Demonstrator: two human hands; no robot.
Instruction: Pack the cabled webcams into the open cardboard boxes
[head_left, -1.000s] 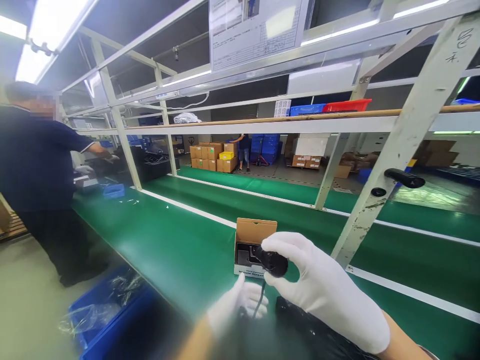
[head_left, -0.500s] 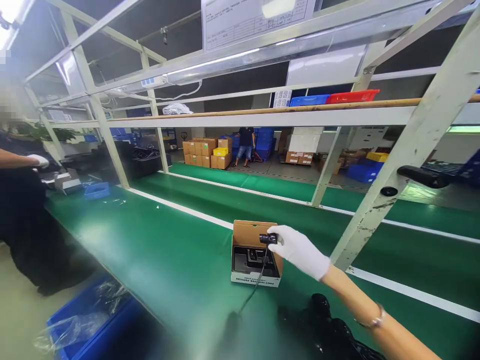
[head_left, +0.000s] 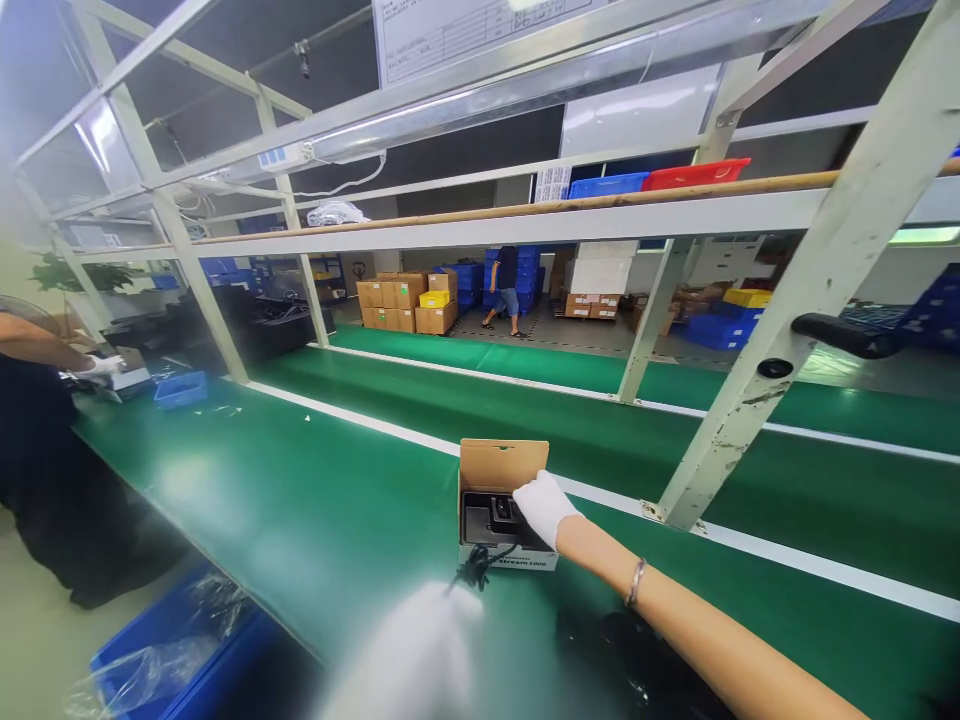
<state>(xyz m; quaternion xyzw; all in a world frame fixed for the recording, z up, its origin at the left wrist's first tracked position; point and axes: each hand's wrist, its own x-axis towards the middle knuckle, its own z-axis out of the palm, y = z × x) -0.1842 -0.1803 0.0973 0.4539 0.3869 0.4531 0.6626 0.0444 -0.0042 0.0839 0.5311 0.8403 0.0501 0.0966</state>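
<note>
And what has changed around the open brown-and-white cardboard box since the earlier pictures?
The white-gloved right hand has moved down to the right part of the box; the small black cylindrical device it held above is now hidden. The white-gloved left hand, blurred, is back in view near the black cable, now bunched at the box's front. The box stays open on the green surface.

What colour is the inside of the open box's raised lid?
Plain brown; the raised lid shows best in the head view.
</note>
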